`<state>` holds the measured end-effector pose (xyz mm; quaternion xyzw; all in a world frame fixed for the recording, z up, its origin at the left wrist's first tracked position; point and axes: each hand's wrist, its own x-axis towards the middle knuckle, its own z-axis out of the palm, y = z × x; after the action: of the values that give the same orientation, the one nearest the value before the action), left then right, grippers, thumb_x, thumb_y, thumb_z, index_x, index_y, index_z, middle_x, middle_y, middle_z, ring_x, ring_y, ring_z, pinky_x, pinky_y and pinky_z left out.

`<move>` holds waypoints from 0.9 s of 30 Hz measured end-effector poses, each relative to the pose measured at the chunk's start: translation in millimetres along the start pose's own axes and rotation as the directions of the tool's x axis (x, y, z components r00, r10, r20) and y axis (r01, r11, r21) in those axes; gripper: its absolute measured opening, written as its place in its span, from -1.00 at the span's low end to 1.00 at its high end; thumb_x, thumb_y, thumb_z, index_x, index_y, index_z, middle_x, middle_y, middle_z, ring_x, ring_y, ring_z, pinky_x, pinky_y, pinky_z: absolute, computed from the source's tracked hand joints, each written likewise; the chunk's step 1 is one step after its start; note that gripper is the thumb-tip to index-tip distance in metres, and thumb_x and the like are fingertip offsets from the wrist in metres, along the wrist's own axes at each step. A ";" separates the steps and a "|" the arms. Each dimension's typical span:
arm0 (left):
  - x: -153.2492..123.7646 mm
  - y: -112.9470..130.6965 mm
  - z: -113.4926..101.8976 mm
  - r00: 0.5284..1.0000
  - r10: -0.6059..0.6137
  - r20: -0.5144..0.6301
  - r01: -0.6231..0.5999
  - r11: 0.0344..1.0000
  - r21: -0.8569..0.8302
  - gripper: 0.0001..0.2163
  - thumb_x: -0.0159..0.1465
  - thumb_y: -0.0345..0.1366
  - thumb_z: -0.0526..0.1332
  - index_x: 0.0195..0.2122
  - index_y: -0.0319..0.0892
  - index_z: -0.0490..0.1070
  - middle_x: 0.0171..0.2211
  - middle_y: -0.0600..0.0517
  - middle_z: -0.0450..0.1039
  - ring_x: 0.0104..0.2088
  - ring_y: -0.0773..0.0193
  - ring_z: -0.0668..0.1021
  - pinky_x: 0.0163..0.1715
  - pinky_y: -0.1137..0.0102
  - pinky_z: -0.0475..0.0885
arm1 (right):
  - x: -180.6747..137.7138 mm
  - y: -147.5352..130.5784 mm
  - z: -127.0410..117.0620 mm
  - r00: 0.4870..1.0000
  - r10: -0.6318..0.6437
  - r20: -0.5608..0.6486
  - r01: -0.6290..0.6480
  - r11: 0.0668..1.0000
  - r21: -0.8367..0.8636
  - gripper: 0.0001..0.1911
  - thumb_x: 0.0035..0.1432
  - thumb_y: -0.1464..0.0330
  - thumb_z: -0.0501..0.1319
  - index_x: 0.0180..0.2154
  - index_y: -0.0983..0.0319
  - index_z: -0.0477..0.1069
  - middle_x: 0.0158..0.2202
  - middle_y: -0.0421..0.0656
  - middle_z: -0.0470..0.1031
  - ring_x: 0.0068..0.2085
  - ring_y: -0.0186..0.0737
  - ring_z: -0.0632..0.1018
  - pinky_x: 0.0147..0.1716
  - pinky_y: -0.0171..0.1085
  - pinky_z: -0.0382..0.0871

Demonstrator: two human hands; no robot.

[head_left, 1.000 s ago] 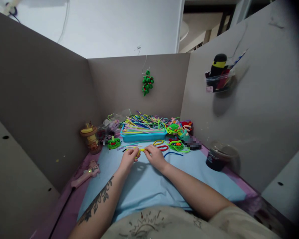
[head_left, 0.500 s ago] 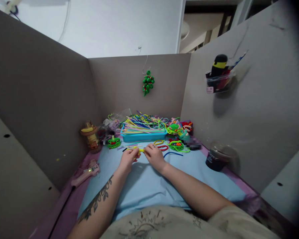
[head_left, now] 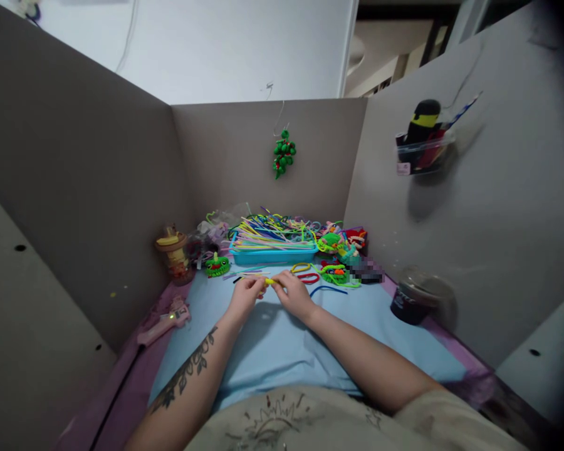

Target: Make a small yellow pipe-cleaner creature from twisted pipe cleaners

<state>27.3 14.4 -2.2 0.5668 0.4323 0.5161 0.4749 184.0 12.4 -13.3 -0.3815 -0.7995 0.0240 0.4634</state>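
Observation:
My left hand (head_left: 244, 296) and my right hand (head_left: 295, 294) meet over the light blue mat (head_left: 282, 344), fingers pinched together on a short yellow pipe cleaner (head_left: 269, 282) held between them. Just beyond the hands lie loose pipe cleaners: a yellow loop (head_left: 299, 267), a red one (head_left: 308, 277) and a blue one (head_left: 326, 289). A small green pipe-cleaner figure (head_left: 216, 265) sits to the left of them.
A blue tray (head_left: 272, 255) heaped with coloured pipe cleaners stands at the back. A pink glue gun (head_left: 165, 321) lies at the left, a dark lidded cup (head_left: 411, 299) at the right. Grey cardboard walls enclose the desk; a green ornament (head_left: 284, 154) hangs on the back wall.
Both hands stay pinched on the yellow pipe cleaner with small finger movements. The view has shifted slightly.

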 end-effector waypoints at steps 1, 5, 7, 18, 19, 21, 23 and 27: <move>-0.2 0.1 0.1 1.000 -0.013 -0.005 0.013 1.000 -0.003 -0.68 0.03 -0.08 0.24 -0.48 -0.31 0.47 -0.57 0.02 0.39 -0.54 0.38 0.39 -0.57 0.51 0.26 | 0.2 0.8 0.6 1.000 0.012 0.000 -0.012 1.000 0.004 -0.85 0.19 0.41 0.05 -0.31 0.22 0.40 -0.35 -0.12 0.40 -0.28 -0.21 0.41 -0.27 -0.27 0.28; 0.3 -0.9 -0.4 0.998 -0.045 -0.035 0.045 0.999 0.015 -0.62 0.02 -0.01 0.23 -0.46 -0.31 0.46 -0.51 -0.04 0.44 -0.50 0.34 0.43 -0.57 0.51 0.29 | 0.7 3.6 2.3 0.999 0.053 0.007 -0.053 0.998 0.028 -0.84 0.19 0.44 0.05 -0.32 0.23 0.40 -0.38 -0.13 0.40 -0.29 -0.23 0.42 -0.28 -0.29 0.28; 0.9 -1.0 -0.9 0.999 -0.037 -0.033 0.039 0.998 0.055 -0.61 0.01 0.01 0.23 -0.48 -0.31 0.45 -0.52 -0.05 0.43 -0.52 0.34 0.43 -0.58 0.50 0.29 | 0.8 4.6 2.6 0.998 0.062 0.005 -0.062 0.997 0.041 -0.84 0.19 0.44 0.05 -0.32 0.24 0.40 -0.37 -0.13 0.40 -0.29 -0.23 0.43 -0.29 -0.30 0.29; -3.4 4.3 -0.2 0.992 -0.125 0.022 0.125 0.992 -0.031 -0.54 0.01 0.10 0.20 -0.48 -0.30 0.40 -0.53 -0.02 0.38 -0.53 0.38 0.40 -0.61 0.54 0.23 | -0.1 9.5 5.5 0.996 0.084 0.002 -0.084 0.995 0.061 -0.81 0.20 0.42 0.03 -0.33 0.23 0.42 -0.38 -0.13 0.42 -0.31 -0.24 0.45 -0.31 -0.30 0.31; -3.8 5.0 -0.1 0.990 -0.137 0.032 0.139 0.989 -0.056 -0.55 0.01 0.10 0.21 -0.48 -0.30 0.39 -0.53 -0.01 0.38 -0.53 0.38 0.39 -0.61 0.54 0.22 | 0.0 9.1 5.1 0.997 0.081 0.002 -0.081 0.995 0.057 -0.81 0.20 0.41 0.03 -0.33 0.22 0.42 -0.38 -0.13 0.42 -0.31 -0.24 0.45 -0.31 -0.30 0.31; -4.5 6.3 0.0 0.987 -0.152 0.050 0.156 0.983 -0.098 -0.56 -0.02 0.09 0.23 -0.47 -0.29 0.39 -0.54 0.00 0.37 -0.54 0.40 0.38 -0.61 0.55 0.19 | 0.3 8.1 3.9 0.998 0.063 -0.001 -0.063 0.997 0.040 -0.82 0.20 0.41 0.05 -0.32 0.22 0.42 -0.37 -0.14 0.42 -0.31 -0.24 0.44 -0.30 -0.30 0.31; -5.0 7.1 -0.1 0.986 -0.156 0.053 0.161 0.981 -0.107 -0.57 -0.03 0.08 0.25 -0.48 -0.28 0.38 -0.56 0.02 0.36 -0.56 0.41 0.37 -0.62 0.55 0.17 | 0.4 7.0 2.8 0.999 0.036 -0.001 -0.036 0.999 0.006 -0.83 0.20 0.40 0.06 -0.32 0.21 0.42 -0.37 -0.13 0.42 -0.30 -0.23 0.44 -0.29 -0.29 0.30; -5.3 5.7 -0.2 0.988 -0.152 -0.010 0.152 0.988 -0.039 -0.58 -0.01 0.07 0.24 -0.54 -0.27 0.38 -0.58 0.02 0.37 -0.57 0.40 0.37 -0.61 0.54 0.18 | 0.0 4.5 1.0 1.000 -0.005 0.011 0.006 0.995 -0.096 -0.83 0.20 0.40 0.07 -0.30 0.20 0.43 -0.35 -0.12 0.42 -0.26 -0.21 0.42 -0.24 -0.27 0.28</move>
<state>26.6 8.2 2.5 0.5197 0.4674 0.4900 0.5208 185.8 16.0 -15.7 -0.4010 -0.8033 -0.0135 0.4402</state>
